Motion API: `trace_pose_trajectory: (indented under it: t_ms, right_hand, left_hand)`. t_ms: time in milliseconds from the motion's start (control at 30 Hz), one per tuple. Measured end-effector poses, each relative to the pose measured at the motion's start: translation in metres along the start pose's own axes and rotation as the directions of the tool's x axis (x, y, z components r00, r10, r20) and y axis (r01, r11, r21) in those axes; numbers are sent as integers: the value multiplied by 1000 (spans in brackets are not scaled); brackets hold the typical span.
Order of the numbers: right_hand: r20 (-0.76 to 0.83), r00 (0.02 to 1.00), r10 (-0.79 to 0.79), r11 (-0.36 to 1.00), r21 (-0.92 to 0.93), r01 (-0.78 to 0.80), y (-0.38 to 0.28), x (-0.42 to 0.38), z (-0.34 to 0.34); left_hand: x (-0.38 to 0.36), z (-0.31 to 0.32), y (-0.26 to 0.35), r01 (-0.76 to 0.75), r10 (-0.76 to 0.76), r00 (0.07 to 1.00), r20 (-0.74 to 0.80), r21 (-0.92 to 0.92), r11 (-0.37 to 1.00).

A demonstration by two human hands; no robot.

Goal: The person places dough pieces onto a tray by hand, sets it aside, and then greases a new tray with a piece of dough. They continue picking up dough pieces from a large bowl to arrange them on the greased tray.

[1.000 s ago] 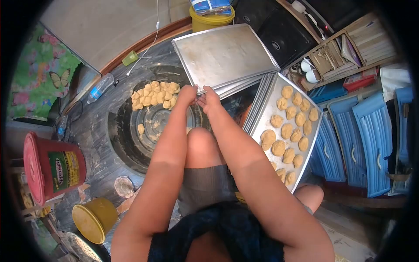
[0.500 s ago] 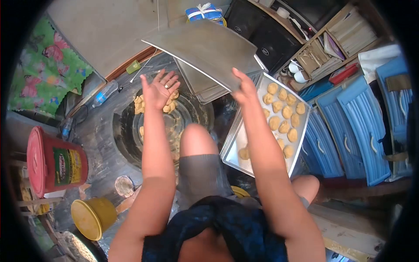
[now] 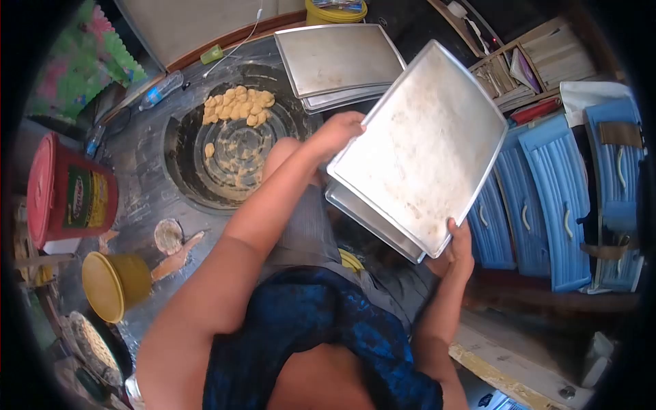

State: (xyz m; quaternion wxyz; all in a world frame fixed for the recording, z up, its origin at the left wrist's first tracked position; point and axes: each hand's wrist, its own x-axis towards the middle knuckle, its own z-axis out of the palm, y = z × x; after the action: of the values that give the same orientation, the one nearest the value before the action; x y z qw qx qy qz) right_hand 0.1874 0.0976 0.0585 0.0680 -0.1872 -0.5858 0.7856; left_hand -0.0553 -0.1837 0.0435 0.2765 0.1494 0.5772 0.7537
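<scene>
I have the metal tray (image 3: 420, 147) above the lower tray (image 3: 372, 222), whose near edge shows. It should handle light and stiff, perhaps slippery; opposite rims suit a hold. My left hand (image 3: 335, 135) grips its left rim, my right hand's (image 3: 459, 251) fingers clasping beside its near corner.

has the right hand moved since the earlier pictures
Yes: the right hand has moved right, farther from the round black basin, now gripping the baking tray.

PLACE: home room, seemingly | upper left: patterned cloth (image 3: 113, 51) | upper right: wooden shelf (image 3: 536, 67) | right: blue handled panels (image 3: 555, 198) | centre: metal tray (image 3: 424, 143) | left of centre: dough pieces (image 3: 236, 104)
</scene>
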Motion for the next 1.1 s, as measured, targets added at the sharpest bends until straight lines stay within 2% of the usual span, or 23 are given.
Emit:
trace_pose_trajectory:
  t_ms: [33, 100, 133, 167, 200, 233, 267, 300, 367, 400, 433, 567, 700, 767, 800, 833, 867, 900, 933, 967, 1033, 1100]
  right_hand:
    - [10, 1000, 6, 1000, -11, -6, 8, -8, -7]
    - [-122, 989, 78, 997, 12, -77, 29, -16, -23]
    - [-125, 987, 104, 993, -49, -111, 30, -21, -18]
    - [-119, 987, 112, 992, -52, -118, 32, -21, -25]
    - [-160, 970, 181, 951, -224, -214, 37, -20, -35]
    - [-213, 947, 241, 871, -383, -308, 39, -22, -36]
    - [-246, 924, 293, 896, -267, -355, 42, -23, -36]
    - [-246, 921, 303, 892, -267, -365, 43, -25, -36]
    - [-223, 915, 337, 916, -147, -374, 41, -21, -37]
    - [-218, 915, 340, 914, -153, -377, 41, -19, -38]
    - [-224, 921, 320, 908, -203, -365, 41, -18, -39]
    - [-244, 942, 232, 886, -347, -308, 52, -16, -50]
    - [-203, 950, 238, 895, -336, -295, 50, -18, -44]
    - [-217, 909, 356, 902, -175, -395, 31, -22, -19]
    - [-215, 911, 353, 902, -180, -392, 22, -18, -16]
    - [-355, 921, 162, 681, -636, -364, 10, -11, -19]
    - [-377, 923, -73, 249, -903, -350, -2, -6, -25]
    - [-275, 911, -308, 303, -936, -180, -15, 3, -38]
    - [-176, 830, -529, 313, -950, -2, -26, 12, -46]
    - [-111, 754, -648, 197, -980, 25, -67, 15, -8]
    - [-32, 525, -850, 59, -998, 34, -123, 22, 53]
    - [40, 317, -947, -20, -998, 67, -143, 41, 95]
  left_hand:
    - [5, 1, -18, 11, -15, 999, 48, 76, 997]
    - [6, 3, -50, 11, -18, 997, 75, 95, 995]
    - [6, 2, -69, 12, -18, 998, 64, 90, 996]
    - [4, 1, -84, 6, -9, 1000, 15, 169, 986]
    - [3, 0, -99, 9, -1, 1000, -30, 248, 969]
    - [1, -1, -97, 20, -12, 999, -36, 247, 969]
    - [2, -3, -94, 29, -28, 1000, -9, 349, 937]
    - [1, -3, -91, 33, -45, 999, 17, 447, 894]
    - [-1, -3, -89, 32, -29, 999, -12, 395, 918]
    - [-2, -4, -87, 50, -48, 999, -13, 347, 936]
    - [-2, -5, -86, 68, -67, 998, -13, 299, 952]
    - [-2, -8, -82, 60, -71, 997, 25, 319, 946]
    - [-3, -10, -78, 86, -105, 994, 40, 330, 940]
    - [-4, -11, -80, 102, -120, 992, 42, 304, 947]
    - [-2, -13, -81, 120, -147, 987, 61, 324, 939]
    - [0, -14, -81, 136, -173, 982, 78, 344, 929]
    - [0, -13, -81, 180, -210, 974, 80, 282, 942]
    - [1, -14, -81, 184, -214, 973, 83, 276, 943]
    - [0, -14, -81, 186, -218, 972, 86, 288, 939]
    - [-1, -13, -80, 189, -226, 970, 92, 302, 934]
    - [-2, -13, -75, 222, -259, 961, 99, 288, 932]
    - [-1, -13, -72, 245, -280, 955, 96, 269, 931]
